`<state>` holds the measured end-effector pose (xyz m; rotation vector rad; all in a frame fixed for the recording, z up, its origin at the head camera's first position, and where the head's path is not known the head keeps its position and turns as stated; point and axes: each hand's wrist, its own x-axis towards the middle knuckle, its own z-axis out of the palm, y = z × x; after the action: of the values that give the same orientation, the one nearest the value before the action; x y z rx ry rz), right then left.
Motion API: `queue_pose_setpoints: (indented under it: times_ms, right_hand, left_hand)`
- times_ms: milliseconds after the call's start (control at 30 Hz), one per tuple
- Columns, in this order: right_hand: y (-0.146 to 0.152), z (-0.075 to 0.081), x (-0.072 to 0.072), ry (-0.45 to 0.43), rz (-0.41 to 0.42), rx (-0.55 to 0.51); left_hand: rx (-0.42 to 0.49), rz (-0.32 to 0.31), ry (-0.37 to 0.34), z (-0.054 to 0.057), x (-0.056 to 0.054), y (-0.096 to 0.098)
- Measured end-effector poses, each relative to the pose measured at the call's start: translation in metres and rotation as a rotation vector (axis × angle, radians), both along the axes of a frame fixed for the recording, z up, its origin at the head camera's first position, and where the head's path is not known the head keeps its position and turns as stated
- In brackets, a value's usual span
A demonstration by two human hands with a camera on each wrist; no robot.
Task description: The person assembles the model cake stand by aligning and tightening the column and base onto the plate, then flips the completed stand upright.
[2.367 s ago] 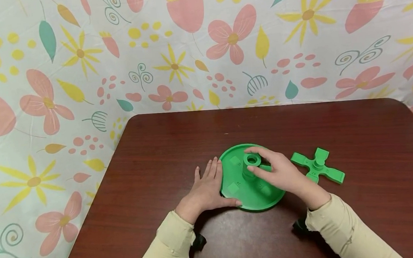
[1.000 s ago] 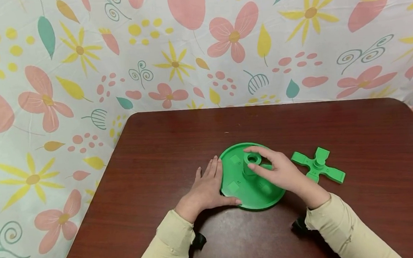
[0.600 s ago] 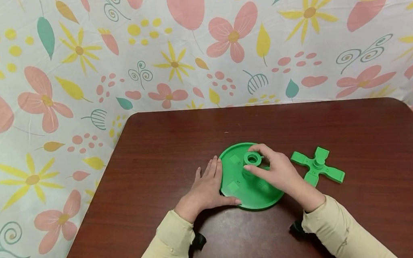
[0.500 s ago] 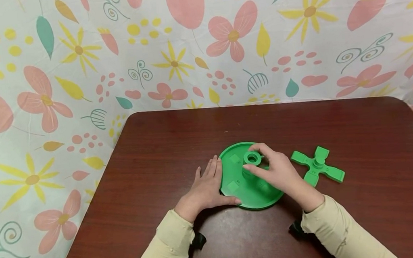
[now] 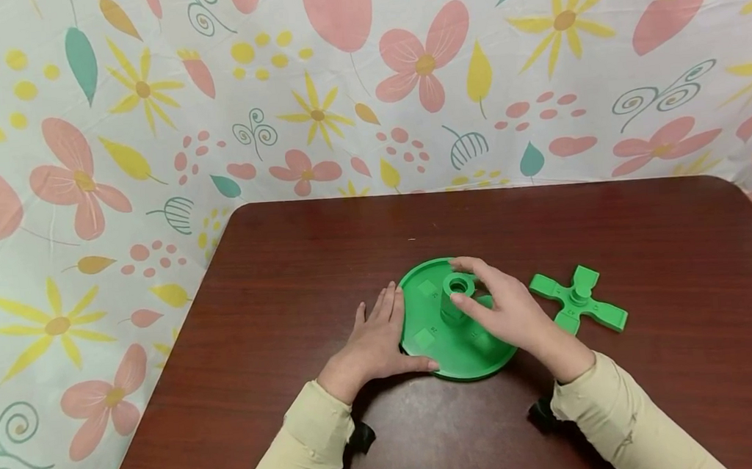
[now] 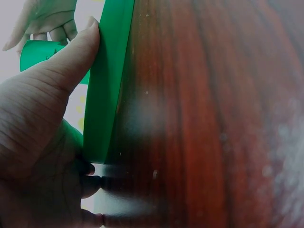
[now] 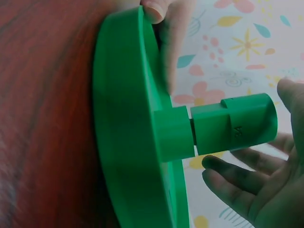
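Observation:
A round green tray-like disc with a raised rim lies on the table, a short post standing at its middle. On the post sits a hollow green cylinder marked 34, a narrow gap showing between the two. My left hand braces the disc's left side, fingers straight along the rim and thumb over the front edge. Around the cylinder's top my right hand is spread, thumb and fingers standing apart from it in the right wrist view. Its palm hides part of the disc's right side.
To the right of the disc lies a green cross-shaped piece with a round peg at its centre. The dark red-brown table meets a flower-patterned cloth along its back edge.
My right hand has turned slightly back around the cylinder, its thumb and index finger shifting a little rightward. The left hand and the disc stay in place.

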<state>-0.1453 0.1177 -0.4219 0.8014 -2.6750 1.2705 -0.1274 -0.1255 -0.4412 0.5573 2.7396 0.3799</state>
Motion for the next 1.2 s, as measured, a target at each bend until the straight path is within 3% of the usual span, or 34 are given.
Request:
queue_pose_setpoints:
  times_ms: [233,367,833,1200]
  right_hand:
    - [0.003,0.006,-0.005,-0.025,0.165,0.004]
    - [0.005,0.006,-0.006,-0.044,0.188,0.015]
    - [0.001,-0.001,-0.004,0.002,0.021,0.042]
    - [-0.010,-0.003,0.005,0.131,-0.119,0.096]
  left_hand:
    - [0.012,-0.004,-0.003,0.000,0.000,0.000]
    - [0.014,-0.006,-0.001,0.000,0.001,0.000]
    - [0.024,-0.001,0.014,-0.004,0.000,0.000]
    - [0.026,-0.007,0.019,-0.002,0.002,0.000]
